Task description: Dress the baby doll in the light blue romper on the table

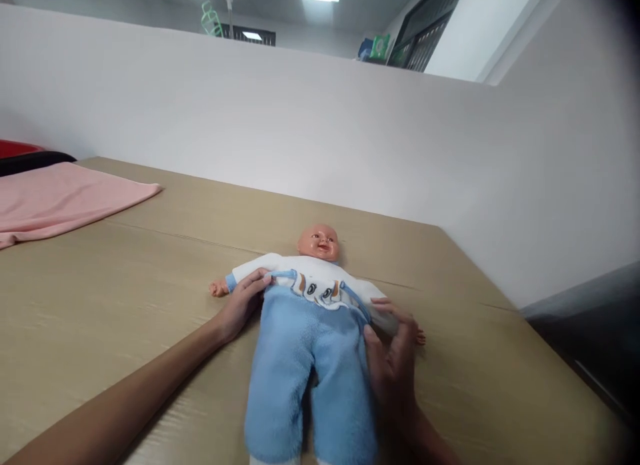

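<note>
A baby doll (319, 244) lies on its back on a cardboard-covered table (125, 298), head pointing away from me. It wears a white top and fluffy light-blue trousers (310, 365) with blue straps. My left hand (243, 301) pinches the trousers' waist and strap at the doll's right side, just under its white sleeve. My right hand (393, 358) grips the waist and white sleeve at the doll's other side, fingers curled over the fabric. The doll's small hands stick out beside my fingers.
A pink cloth (60, 202) lies spread at the table's far left, with a red and black object (25, 157) behind it. A white partition wall (300, 132) runs along the back edge. The table's right edge drops to a dark floor (580, 345).
</note>
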Demonstrator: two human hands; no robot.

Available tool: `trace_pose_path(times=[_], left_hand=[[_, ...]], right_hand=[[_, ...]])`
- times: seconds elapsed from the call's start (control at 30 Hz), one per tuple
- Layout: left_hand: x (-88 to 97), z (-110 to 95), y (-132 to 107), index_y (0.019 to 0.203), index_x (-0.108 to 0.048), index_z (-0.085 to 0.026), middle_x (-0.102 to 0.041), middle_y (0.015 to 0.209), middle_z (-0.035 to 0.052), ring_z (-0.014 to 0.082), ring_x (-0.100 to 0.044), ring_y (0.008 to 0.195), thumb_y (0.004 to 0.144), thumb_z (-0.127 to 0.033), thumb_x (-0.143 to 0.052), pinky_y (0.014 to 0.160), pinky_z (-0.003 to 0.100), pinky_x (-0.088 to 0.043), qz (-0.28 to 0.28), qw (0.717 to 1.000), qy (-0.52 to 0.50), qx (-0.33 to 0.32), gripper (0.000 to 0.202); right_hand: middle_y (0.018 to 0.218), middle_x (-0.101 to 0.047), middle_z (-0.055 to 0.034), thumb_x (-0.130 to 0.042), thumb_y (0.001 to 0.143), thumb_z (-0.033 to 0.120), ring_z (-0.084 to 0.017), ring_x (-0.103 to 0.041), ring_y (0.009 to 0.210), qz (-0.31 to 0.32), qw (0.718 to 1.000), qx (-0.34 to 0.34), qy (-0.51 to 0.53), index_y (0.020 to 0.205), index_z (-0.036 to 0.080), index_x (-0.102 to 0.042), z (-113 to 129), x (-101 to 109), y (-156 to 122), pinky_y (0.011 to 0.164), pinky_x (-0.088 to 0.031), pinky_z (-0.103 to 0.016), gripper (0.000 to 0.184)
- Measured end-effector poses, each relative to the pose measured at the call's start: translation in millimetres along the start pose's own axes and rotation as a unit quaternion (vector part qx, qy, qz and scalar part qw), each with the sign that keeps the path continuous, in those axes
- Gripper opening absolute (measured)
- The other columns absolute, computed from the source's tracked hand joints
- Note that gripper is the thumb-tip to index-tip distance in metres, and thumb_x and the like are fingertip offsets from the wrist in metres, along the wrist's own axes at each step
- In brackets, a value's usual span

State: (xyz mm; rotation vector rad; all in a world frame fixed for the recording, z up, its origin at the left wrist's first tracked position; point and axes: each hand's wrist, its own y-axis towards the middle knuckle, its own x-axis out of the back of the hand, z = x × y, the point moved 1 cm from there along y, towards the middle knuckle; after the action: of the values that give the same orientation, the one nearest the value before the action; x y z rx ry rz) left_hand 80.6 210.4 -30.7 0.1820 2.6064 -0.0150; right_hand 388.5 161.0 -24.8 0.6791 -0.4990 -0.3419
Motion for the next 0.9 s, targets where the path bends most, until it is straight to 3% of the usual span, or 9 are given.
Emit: trace_pose_path(times=[0.13,0.23,0.3,0.4,0.53,0.6,0.67,0.77,0.9], left_hand=[[3.3,4.5,2.6,0.086,-0.067,-0.02,-0.051,0.082,-0.0015,0.0179,-0.043,0.079,0.095,-0.063,-0.085,0.073,0.03,-0.036,0.016,0.997,0.076,-0.03,0.047],[4.1,5.3,1.6,0.086,-0.065,-0.021,-0.05,0.083,-0.0009,0.0199,-0.044,0.081,0.1,-0.063,-0.079,0.076,0.032,-0.036,0.019,0.99,0.123,-0.067,0.046],[4.2,4.6,-1.9,0.087,-0.065,-0.022,-0.055,0.088,0.0012,0.0223,-0.049,0.087,0.106,-0.061,-0.073,0.082,0.034,-0.04,0.025,0.979,0.162,-0.121,0.044],[4.6,4.2,-9.2,0.094,-0.067,-0.024,-0.063,0.098,0.0045,0.0257,-0.056,0.098,0.113,-0.052,-0.065,0.091,0.037,-0.043,0.026,0.946,0.241,-0.217,0.034],[4.0,6.9,-14.8,0.101,-0.071,-0.026,-0.069,0.1,0.0047,0.0261,-0.06,0.1,0.116,-0.04,-0.063,0.094,0.038,-0.045,0.004,0.905,0.319,-0.28,0.021],[2.1,8.8,-15.3,0.102,-0.072,-0.027,-0.07,0.098,0.0039,0.025,-0.062,0.097,0.116,-0.037,-0.062,0.09,0.037,-0.047,-0.007,0.904,0.321,-0.283,0.02],[-0.5,10.3,-15.3,0.103,-0.073,-0.027,-0.071,0.099,0.0037,0.0242,-0.064,0.095,0.117,-0.035,-0.06,0.089,0.036,-0.05,-0.023,0.908,0.313,-0.279,0.02],[-3.0,11.6,-15.6,0.106,-0.074,-0.029,-0.074,0.102,0.0042,0.0246,-0.068,0.097,0.116,-0.031,-0.061,0.09,0.036,-0.054,-0.038,0.904,0.314,-0.288,0.017],[-0.1,11.1,-19.3,0.114,-0.075,-0.031,-0.074,0.103,0.0041,0.0259,-0.068,0.097,0.111,-0.021,-0.066,0.089,0.038,-0.053,-0.059,0.834,0.397,-0.379,0.014]], right_hand=[[0.121,-0.071,-0.008,-0.061,0.109,0.021,-0.029,-0.07,0.116,0.069,0.993,0.098,0.005,0.123,0.027,-0.064,39.3,-4.0,36.0,0.104,-0.055,-0.047,0.016],[0.105,-0.075,-0.003,-0.059,0.111,0.017,-0.024,-0.072,0.099,0.221,0.963,0.156,-0.018,0.114,0.027,-0.065,80.1,-29.2,81.6,0.093,-0.056,-0.04,0.012],[0.113,-0.08,-0.0051,-0.06,0.111,0.016,-0.026,-0.074,0.11,0.328,0.93,0.163,-0.037,0.115,0.025,-0.067,100.4,-59.9,111.3,0.102,-0.057,-0.043,0.013],[0.135,-0.081,-0.014,-0.065,0.11,0.016,-0.03,-0.074,0.127,0.471,0.854,0.198,-0.096,0.131,0.018,-0.071,108.2,-122.1,143.7,0.113,-0.056,-0.046,0.021],[0.144,-0.079,-0.0182,-0.086,0.094,0.014,-0.035,-0.075,0.133,0.648,0.684,0.296,-0.154,0.147,0.017,-0.07,86.5,-200.3,156.7,0.106,-0.06,-0.044,0.055],[0.14,-0.083,-0.014,-0.086,0.094,0.014,-0.032,-0.079,0.126,0.67,0.657,0.318,-0.134,0.15,0.022,-0.069,74.8,-222.1,154.5,0.102,-0.06,-0.041,0.06],[0.133,-0.085,-0.0122,-0.082,0.097,0.014,-0.031,-0.079,0.123,0.645,0.675,0.34,-0.108,0.144,0.023,-0.071,67.6,-229.6,150.3,0.106,-0.057,-0.043,0.049],[0.126,-0.085,-0.014,-0.081,0.098,0.019,-0.033,-0.078,0.12,0.581,0.744,0.318,-0.083,0.132,0.02,-0.075,64.9,-219.9,146.8,0.112,-0.053,-0.049,0.034],[0.129,-0.08,-0.0083,-0.072,0.092,0.009,-0.028,-0.073,0.119,0.506,0.842,0.186,0.031,0.13,0.024,-0.073,67.3,-192.4,152.3,0.108,-0.053,-0.043,0.041]])
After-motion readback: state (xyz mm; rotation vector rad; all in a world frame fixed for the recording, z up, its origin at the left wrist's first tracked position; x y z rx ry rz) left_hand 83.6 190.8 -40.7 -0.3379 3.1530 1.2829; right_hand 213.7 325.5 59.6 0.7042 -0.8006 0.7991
